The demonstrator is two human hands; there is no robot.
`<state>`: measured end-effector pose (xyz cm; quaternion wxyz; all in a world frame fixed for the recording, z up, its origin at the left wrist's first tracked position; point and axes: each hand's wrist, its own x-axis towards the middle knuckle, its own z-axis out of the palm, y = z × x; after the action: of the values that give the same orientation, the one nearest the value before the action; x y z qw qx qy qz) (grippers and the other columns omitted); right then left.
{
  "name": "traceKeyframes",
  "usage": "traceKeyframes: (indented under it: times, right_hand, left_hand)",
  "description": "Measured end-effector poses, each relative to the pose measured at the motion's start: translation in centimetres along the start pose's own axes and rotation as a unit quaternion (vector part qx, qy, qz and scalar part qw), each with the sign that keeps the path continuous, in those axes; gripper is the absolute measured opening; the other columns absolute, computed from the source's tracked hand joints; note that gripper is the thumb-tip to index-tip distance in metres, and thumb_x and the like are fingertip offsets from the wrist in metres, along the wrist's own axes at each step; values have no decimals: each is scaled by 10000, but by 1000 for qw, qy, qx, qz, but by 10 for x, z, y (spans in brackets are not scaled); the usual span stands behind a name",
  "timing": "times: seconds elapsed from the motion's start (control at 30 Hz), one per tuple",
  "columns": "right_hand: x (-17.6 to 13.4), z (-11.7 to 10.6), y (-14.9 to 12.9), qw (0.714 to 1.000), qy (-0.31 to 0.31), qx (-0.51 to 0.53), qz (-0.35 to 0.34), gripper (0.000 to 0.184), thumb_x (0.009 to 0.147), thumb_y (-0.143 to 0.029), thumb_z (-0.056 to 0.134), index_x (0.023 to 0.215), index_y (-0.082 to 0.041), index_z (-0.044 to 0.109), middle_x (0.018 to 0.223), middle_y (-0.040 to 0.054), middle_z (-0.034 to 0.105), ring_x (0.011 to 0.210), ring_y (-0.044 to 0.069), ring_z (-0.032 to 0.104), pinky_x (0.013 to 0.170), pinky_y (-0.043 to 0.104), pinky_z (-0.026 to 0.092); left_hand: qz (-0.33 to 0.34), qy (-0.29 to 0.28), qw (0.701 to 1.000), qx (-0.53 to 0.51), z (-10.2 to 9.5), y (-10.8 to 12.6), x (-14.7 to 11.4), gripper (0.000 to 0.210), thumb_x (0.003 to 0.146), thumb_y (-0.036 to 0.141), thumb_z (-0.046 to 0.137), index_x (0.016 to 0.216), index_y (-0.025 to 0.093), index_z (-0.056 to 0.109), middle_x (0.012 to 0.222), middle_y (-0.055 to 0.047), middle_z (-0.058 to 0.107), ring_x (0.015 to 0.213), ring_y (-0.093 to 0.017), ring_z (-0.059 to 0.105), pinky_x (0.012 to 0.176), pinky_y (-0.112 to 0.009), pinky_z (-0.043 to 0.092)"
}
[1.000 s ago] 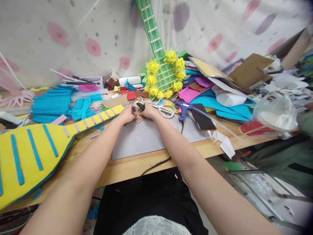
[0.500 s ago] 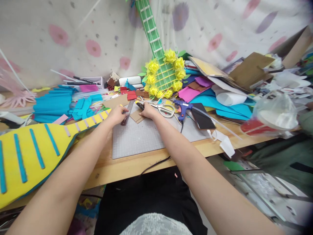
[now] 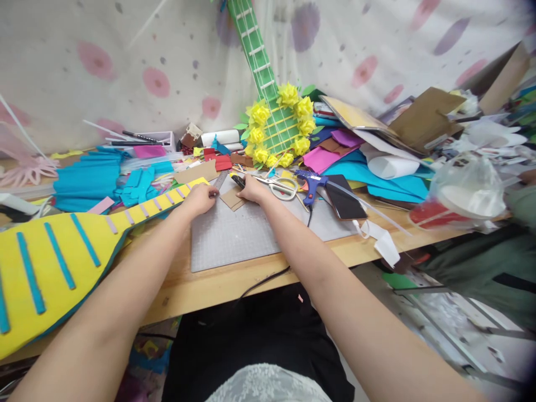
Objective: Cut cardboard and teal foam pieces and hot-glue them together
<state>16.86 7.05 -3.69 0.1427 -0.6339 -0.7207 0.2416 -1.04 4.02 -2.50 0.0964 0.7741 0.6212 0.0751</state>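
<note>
My left hand (image 3: pixel 202 199) is closed over the near end of a ruler (image 3: pixel 220 180), with only its far part showing. Between my hands a small brown piece of cardboard (image 3: pixel 231 199) lies on the grey cutting mat (image 3: pixel 234 240). My right hand (image 3: pixel 251 188) grips a black and yellow utility knife (image 3: pixel 238 181) above the cardboard's right side; its blade cannot be made out. Close to the right hand are white-handled scissors (image 3: pixel 283 190). The yellow guitar-shaped cutout (image 3: pixel 100 245) with blue strips reaches to my left wrist.
A blue glue gun (image 3: pixel 310 187) and a black phone (image 3: pixel 345 198) lie on the mat's right side. Behind stands a green guitar model (image 3: pixel 262 72) with yellow flowers. Coloured paper (image 3: pixel 381 184) is heaped at the right, near a bagged bucket (image 3: pixel 456 195). A cable (image 3: pixel 268 278) crosses the table edge.
My left hand has drawn slightly down and left over the ruler, covering its near end. My right hand keeps the utility knife in nearly the same place.
</note>
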Motion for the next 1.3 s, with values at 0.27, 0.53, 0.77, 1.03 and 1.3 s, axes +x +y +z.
traceKeyframes:
  times: [0.27, 0.53, 0.77, 1.03, 1.3]
  right_hand:
    - [0, -1, 0, 1000, -3, -6, -2, 479, 682, -272, 692, 1087, -149, 467, 1145, 131, 599, 1038, 220, 581, 809, 292, 450]
    - [-2, -3, -1, 1000, -10, -17, -4, 505, 695, -284, 690, 1124, -139, 468, 1198, 144, 578, 1068, 224, 568, 841, 296, 443]
    - [-3, -5, -3, 999, -16, -28, -3, 495, 702, -280, 683, 1126, -143, 467, 1196, 135, 582, 1066, 222, 570, 840, 290, 439]
    - [-5, -6, -3, 1000, -18, -19, -5, 501, 696, -275, 680, 1127, -131, 469, 1154, 139, 602, 1026, 224, 586, 820, 296, 448]
    - [-5, -7, -3, 1000, -14, -24, -6, 492, 697, -280, 677, 1121, -142, 470, 1174, 127, 596, 1030, 222, 585, 832, 297, 442]
  left_hand:
    - [-64, -16, 994, -89, 6, 1, -1, 321, 730, 223, 584, 1024, 189, 707, 884, -38, 703, 784, -168, 628, 702, -231, 456]
    - [-85, -8, 986, -143, 15, -2, 3, 349, 694, 212, 615, 1027, 164, 705, 856, -45, 707, 757, -167, 622, 676, -231, 448]
    - [-74, -25, 981, -179, 18, -5, 5, 427, 637, 208, 652, 1061, 172, 689, 721, -12, 660, 653, -147, 589, 592, -223, 430]
    - [-60, -27, 994, -92, 6, 1, 8, 297, 747, 246, 557, 991, 204, 721, 619, -11, 649, 605, -145, 576, 600, -238, 427]
    - [-59, -16, 995, -78, 9, 0, 11, 272, 751, 250, 556, 961, 220, 725, 725, -12, 696, 670, -149, 605, 632, -233, 438]
